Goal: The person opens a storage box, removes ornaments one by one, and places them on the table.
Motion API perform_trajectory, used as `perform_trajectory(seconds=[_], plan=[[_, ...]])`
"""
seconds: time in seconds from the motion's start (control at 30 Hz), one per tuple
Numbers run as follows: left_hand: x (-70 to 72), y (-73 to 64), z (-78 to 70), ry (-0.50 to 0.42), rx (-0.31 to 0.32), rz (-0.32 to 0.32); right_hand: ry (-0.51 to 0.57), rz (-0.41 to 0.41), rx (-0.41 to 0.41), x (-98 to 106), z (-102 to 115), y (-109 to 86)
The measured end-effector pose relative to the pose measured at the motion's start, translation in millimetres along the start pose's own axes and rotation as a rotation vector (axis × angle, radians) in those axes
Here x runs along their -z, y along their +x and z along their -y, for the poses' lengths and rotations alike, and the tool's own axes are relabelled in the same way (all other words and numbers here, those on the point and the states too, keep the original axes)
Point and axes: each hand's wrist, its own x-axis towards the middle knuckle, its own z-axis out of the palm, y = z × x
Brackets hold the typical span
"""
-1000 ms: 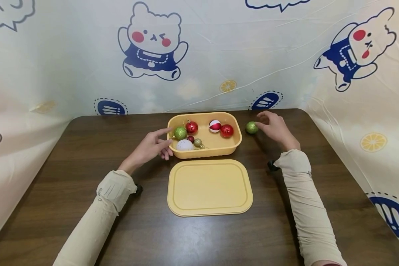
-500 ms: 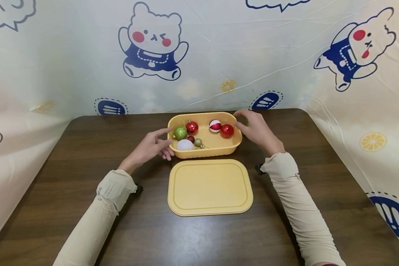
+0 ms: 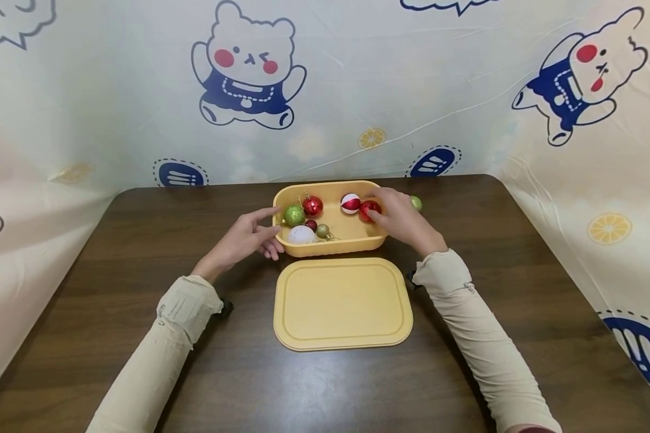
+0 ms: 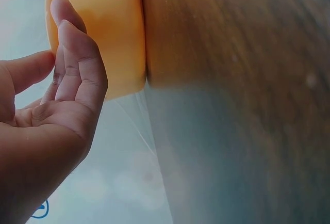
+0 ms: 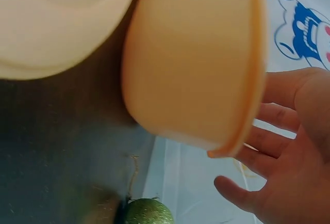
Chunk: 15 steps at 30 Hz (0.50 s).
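The head view looks forward and down on the table [image 3: 114,258]; 2 wrist views face the yellow box [image 3: 336,247] from low and close, at opposite ends; all 3 share it.

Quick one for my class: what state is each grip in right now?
Left grip: open, touching the yellow box.
Right grip: at the rightmost red ball; open or closed cannot be told.

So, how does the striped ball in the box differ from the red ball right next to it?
Colour: the striped ball is red and white, while the red ball shows only red.
Place: the red ball sits nearer the right end of the box than the striped ball.
View: the right hand partly covers the red ball, while the striped ball shows clear of it.
Both are round and inside the box.
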Motion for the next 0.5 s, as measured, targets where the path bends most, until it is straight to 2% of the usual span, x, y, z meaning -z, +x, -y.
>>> perform_trajectory(seconds=[0.13,0.23,0.5], plan=[[-0.1,-0.8,-0.6,-0.007,0.002,0.003,-0.087,0.051,0.035,-8,-2,1.2],[-0.3,-1.4,-1.8,-0.016,0.006,0.006,-0.106,0.093,0.04,-12,-3,1.5],[1.2,0.1,-0.5,-0.012,0.008,0.009,-0.072,0.075,0.035,-17,-4,2.6]])
